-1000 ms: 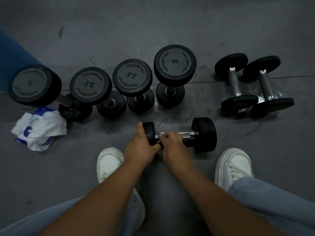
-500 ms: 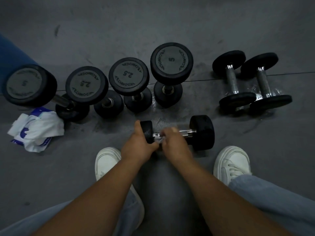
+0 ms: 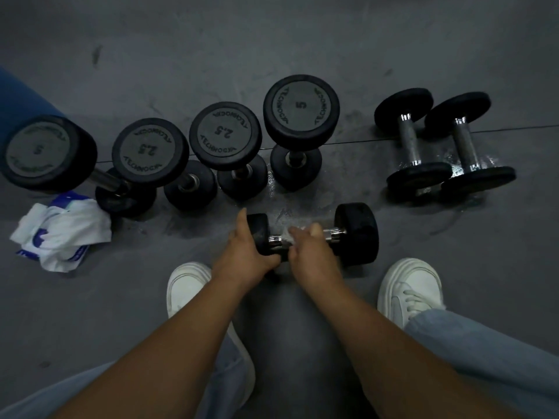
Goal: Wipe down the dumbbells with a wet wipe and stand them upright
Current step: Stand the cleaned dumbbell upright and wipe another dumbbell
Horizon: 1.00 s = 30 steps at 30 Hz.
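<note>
Left hand (image 3: 245, 256) grips dumbbell (image 3: 357, 234) end, right hand (image 3: 310, 254) clutches wipe (image 3: 292, 234), on damp grey floor (image 3: 302, 40).

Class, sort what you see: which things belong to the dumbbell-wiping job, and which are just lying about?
In the job: left hand, right hand, wet wipe, dumbbell being wiped, four upright dumbbells, two dumbbells lying on their sides.
Lying about: crumpled white-and-blue bundle, blue object at left edge.

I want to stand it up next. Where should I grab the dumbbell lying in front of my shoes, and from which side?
Probably the chrome handle, from above, fingers curled under: the dumbbell lies on its side, handle running left to right, narrow between two thick round heads.
</note>
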Motion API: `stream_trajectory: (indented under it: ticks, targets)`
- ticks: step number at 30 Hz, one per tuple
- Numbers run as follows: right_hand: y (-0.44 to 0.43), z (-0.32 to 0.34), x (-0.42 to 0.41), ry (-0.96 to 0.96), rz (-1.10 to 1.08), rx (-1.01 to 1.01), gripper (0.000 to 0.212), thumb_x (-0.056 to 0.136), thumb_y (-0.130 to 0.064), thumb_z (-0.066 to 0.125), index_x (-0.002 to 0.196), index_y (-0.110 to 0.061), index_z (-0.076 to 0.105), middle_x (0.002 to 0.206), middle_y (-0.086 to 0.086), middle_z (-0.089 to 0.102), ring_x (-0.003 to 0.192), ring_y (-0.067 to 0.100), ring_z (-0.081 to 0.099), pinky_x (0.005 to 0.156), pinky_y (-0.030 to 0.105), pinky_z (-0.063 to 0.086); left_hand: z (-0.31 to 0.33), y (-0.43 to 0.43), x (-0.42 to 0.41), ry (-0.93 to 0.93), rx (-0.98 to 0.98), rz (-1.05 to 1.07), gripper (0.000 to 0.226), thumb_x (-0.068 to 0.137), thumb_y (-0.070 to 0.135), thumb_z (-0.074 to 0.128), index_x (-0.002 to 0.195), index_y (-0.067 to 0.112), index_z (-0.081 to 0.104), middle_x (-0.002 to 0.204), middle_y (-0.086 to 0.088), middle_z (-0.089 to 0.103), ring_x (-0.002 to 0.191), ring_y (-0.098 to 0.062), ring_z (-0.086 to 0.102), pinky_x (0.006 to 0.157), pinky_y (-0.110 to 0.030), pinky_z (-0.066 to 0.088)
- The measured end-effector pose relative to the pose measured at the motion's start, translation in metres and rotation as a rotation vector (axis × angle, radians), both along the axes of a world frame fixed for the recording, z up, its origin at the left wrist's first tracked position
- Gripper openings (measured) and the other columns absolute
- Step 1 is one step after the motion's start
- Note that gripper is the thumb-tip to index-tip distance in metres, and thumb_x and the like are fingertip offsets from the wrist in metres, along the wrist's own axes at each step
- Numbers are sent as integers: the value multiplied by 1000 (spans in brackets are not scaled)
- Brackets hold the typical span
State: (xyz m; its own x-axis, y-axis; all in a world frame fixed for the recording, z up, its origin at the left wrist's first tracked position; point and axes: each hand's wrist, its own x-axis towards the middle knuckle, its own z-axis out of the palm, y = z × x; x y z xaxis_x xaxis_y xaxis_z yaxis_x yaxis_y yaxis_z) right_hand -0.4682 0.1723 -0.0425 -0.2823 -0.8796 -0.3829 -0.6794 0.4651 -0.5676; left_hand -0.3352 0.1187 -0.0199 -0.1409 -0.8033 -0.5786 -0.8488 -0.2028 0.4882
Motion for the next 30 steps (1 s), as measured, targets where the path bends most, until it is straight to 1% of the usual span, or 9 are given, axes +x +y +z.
stream_trajectory:
  ticks: [3, 7, 11, 14, 18, 21, 25, 28, 30]
  targets:
    - [3, -2, -14, 106, -25, -30, 32, 95, -23, 50, 125, -27, 60, 115, 3, 49, 95, 27, 61, 79, 37, 52, 1, 17, -5, 42, -142, 134, 109, 68, 34, 85, 150, 30, 13, 147, -2, 42, 127, -24, 51, 97, -39, 46]
    - [16, 2, 1, 80, -361, -68, 31, 98, -25, 48, 127, -24, 59, 120, 1, 52, 96, 25, 61, 82, 35, 51, -3, 35, -13, 10, -232, 193, 97, 77, 34, 79, 151, 28, 16, 142, -3, 49, 121, -29, 56, 89, -41, 47]
    - [9, 1, 7, 31, -2, -50, 28, 101, -25, 38, 124, -21, 54, 116, 6, 51, 95, 30, 58, 77, 35, 48, -6, 27, -6, 13, -134, 61, 115, 69, 31, 82, 154, 27, 4, 148, -7, 37, 123, -31, 52, 93, -48, 50]
    - [5, 3, -18, 156, -207, -19, 28, 100, -28, 40, 123, -27, 56, 116, 6, 52, 90, 34, 63, 74, 39, 50, -3, 23, -5, -14, -95, 19, 118, 66, 26, 80, 154, 27, 2, 150, -7, 33, 125, -31, 51, 96, -48, 49]
    - [1, 12, 7, 98, 70, 23, 29, 99, -30, 41, 126, -27, 51, 121, 4, 48, 97, 33, 62, 76, 39, 49, -4, 16, -5, 3, -99, 38, 108, 63, 35, 80, 149, 29, 14, 139, -6, 44, 115, -33, 57, 89, -50, 52]
    - [-5, 8, -9, 133, -175, 40, 32, 100, -26, 39, 128, -30, 52, 121, 4, 48, 94, 33, 63, 77, 40, 50, -5, 11, -5, 5, -77, 27, 111, 62, 30, 80, 150, 28, 11, 142, -7, 42, 120, -32, 55, 94, -48, 51]
    - [-1, 12, -1, 109, 75, 36, 33, 99, -27, 40, 131, -27, 49, 119, 5, 48, 93, 34, 62, 73, 40, 49, -6, 10, -6, -15, -74, 24, 110, 64, 28, 79, 150, 27, 10, 142, -10, 42, 119, -34, 56, 93, -48, 51]
    - [-6, 7, -17, 161, -156, 46, 29, 99, -26, 39, 123, -25, 56, 116, 7, 49, 92, 35, 63, 74, 40, 50, -6, 9, -5, -13, -64, 19, 112, 64, 28, 79, 150, 27, 9, 142, -9, 42, 119, -34, 55, 94, -49, 50]
    - [-7, 10, -12, 134, -98, 47, 30, 99, -27, 39, 126, -28, 53, 119, 6, 48, 94, 34, 63, 75, 39, 49, -6, 8, -5, -20, -76, 25, 110, 63, 28, 79, 150, 26, 11, 139, -10, 44, 117, -35, 56, 93, -49, 51]
